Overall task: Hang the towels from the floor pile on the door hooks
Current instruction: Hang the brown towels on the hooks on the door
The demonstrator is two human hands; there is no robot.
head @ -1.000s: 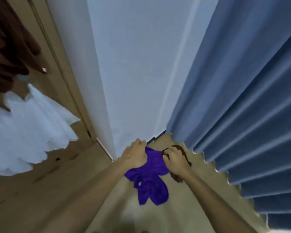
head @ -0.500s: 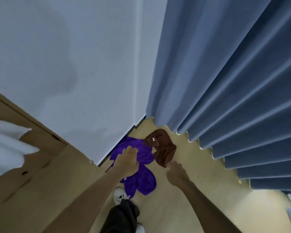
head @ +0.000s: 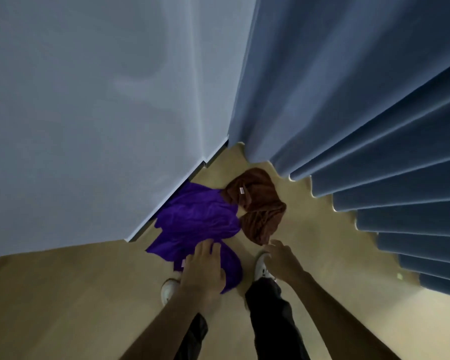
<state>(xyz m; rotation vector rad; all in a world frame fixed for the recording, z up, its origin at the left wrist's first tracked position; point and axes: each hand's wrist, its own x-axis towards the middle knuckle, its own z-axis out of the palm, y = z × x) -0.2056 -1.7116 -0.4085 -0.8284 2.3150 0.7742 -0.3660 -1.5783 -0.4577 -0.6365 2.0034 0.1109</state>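
Note:
A purple towel lies spread on the wooden floor against the foot of the white wall. Beside it on the right, a crumpled brown towel with a small tag touches its edge. My left hand is over the near end of the purple towel, fingers stretched out on the cloth and thumb spread to the right. My right hand hovers with loose fingers just below the brown towel's near tip and holds nothing. No door or hooks are in view.
A blue pleated curtain hangs along the right, its hem near the brown towel. The white wall fills the left. My white shoes and dark trouser legs stand right behind the towels.
My left hand went from a fist on the purple towel to stretched fingers, and the towel now lies spread on the floor. My right hand let go earlier. The view swung right and down.

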